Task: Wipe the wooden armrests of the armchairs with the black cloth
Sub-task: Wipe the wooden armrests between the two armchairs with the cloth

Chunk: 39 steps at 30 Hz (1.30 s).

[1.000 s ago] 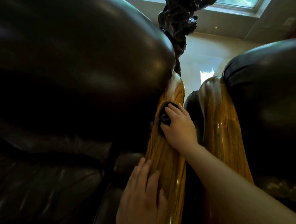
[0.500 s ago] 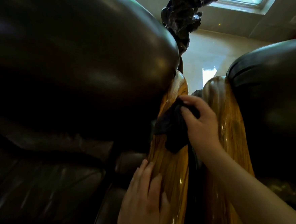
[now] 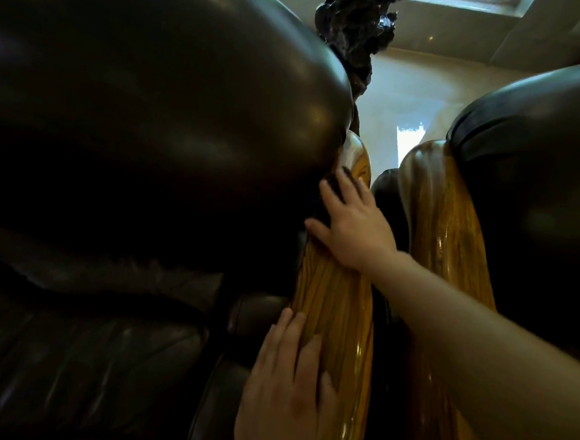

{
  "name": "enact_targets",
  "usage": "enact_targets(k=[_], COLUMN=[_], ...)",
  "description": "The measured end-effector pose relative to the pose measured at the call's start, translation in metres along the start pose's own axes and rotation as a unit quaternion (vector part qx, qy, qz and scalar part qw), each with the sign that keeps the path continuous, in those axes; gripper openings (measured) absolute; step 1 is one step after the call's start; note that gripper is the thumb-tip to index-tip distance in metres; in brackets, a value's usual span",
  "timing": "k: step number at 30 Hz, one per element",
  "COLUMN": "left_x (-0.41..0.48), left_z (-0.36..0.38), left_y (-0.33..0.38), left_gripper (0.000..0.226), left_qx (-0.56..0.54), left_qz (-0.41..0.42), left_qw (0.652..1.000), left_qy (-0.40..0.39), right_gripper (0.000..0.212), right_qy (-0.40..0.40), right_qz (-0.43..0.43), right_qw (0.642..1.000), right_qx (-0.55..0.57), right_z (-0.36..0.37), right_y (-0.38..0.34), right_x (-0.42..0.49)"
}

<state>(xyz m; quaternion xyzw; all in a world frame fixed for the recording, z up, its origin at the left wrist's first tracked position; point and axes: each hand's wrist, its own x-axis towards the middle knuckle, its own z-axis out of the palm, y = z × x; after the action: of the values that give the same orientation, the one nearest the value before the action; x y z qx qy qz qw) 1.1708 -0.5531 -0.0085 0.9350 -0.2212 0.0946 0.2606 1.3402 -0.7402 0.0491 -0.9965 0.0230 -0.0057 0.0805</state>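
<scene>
- The black cloth (image 3: 336, 188) is bunched against the upper part of a glossy wooden armrest (image 3: 335, 309), on the side that meets the dark leather cushion; only a small dark fold shows between the fingers.
- The right hand (image 3: 351, 229) lies spread over the cloth, fingers splayed and pressing it flat to the wood, thumb pointing toward the cushion. It seems to pin the cloth under the palm rather than pinch it, though the shadow makes this hard to judge.
- The left hand (image 3: 286, 395) rests lower down the same armrest, open and flat, fingers together along the wood grain, holding nothing.
- The armrest belongs to the left armchair (image 3: 133, 140), whose rounded leather back bulges just beside the cloth and whose seat lies below it in deep shadow.
- A second wooden armrest (image 3: 442, 230) runs beside the first, apart from it by a narrow dark gap, and belongs to the right armchair (image 3: 539, 168).
- Beyond the top of the first armrest stands a gnarled dark carving (image 3: 357, 21), and behind it a pale shiny floor (image 3: 411, 91) catches window light.
</scene>
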Motion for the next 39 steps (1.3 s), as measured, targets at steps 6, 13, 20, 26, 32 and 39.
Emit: enact_targets(k=[6, 13, 20, 26, 32, 39], left_x=[0.003, 0.004, 0.004, 0.004, 0.002, 0.001], left_z=[-0.008, -0.008, -0.020, -0.018, -0.015, -0.014], left_y=[0.003, 0.004, 0.012, 0.011, 0.010, 0.009], left_gripper=[0.036, 0.036, 0.037, 0.037, 0.045, 0.048], left_qx=[0.014, 0.006, 0.028, 0.021, 0.044, 0.041], left_qz=[-0.003, -0.009, -0.019, -0.018, -0.009, 0.002], left_qw=[1.000, 1.000, 0.999, 0.999, 0.997, 0.998], left_qy=[-0.016, -0.022, -0.041, -0.044, -0.056, -0.052], right_gripper=[0.075, 0.082, 0.086, 0.087, 0.100, 0.071], right_qy=[0.030, 0.050, 0.004, 0.020, -0.021, 0.033], right_qz=[0.089, 0.036, 0.095, -0.011, 0.116, -0.147], right_qw=[0.991, 0.992, 0.987, 0.998, 0.990, 0.988], right_qx=[0.090, 0.108, 0.128, 0.057, 0.078, -0.028], right_z=[0.000, 0.016, 0.006, 0.011, -0.002, 0.012], right_y=[0.000, 0.005, 0.009, 0.001, -0.001, 0.000], right_x=[0.012, -0.036, -0.028, -0.076, 0.011, -0.052])
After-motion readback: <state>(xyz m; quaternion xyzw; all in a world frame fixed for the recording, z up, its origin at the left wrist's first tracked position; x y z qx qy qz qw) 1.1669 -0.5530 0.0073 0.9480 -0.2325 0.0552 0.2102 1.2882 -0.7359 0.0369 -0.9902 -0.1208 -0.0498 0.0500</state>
